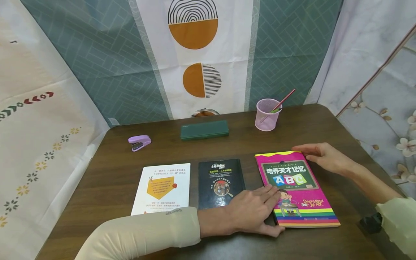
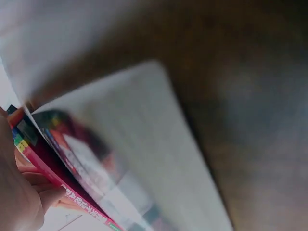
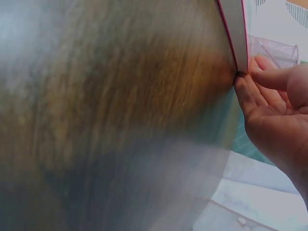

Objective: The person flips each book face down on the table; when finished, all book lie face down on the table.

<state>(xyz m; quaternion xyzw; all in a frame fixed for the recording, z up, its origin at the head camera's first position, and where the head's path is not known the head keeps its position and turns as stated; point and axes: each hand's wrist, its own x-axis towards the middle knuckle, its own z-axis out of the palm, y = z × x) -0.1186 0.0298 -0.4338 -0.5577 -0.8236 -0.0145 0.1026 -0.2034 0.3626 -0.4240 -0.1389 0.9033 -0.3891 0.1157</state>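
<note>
A pink children's book (image 1: pixel 294 196) with "ABC" on its cover lies on the right part of the table. My left hand (image 1: pixel 253 209) rests along its left edge, fingers fairly straight at the spine and thumb near the lower left corner. At the upper right corner, my right hand (image 1: pixel 328 157) pinches the book between thumb and fingers; the right wrist view shows this hand (image 3: pixel 276 96) at the corner. Beside my left forearm lie a dark book (image 1: pixel 216 177) and a white book (image 1: pixel 182 173), their lower parts hidden by the arm and sleeve.
On the brown table (image 1: pixel 113 187), a purple stapler (image 1: pixel 139 142) sits at the back left. A green case (image 1: pixel 204 130) lies at the back middle. The pink mesh pen cup (image 1: pixel 265 119) behind the pink book holds a red pencil (image 1: pixel 286 98). Curtains hang behind.
</note>
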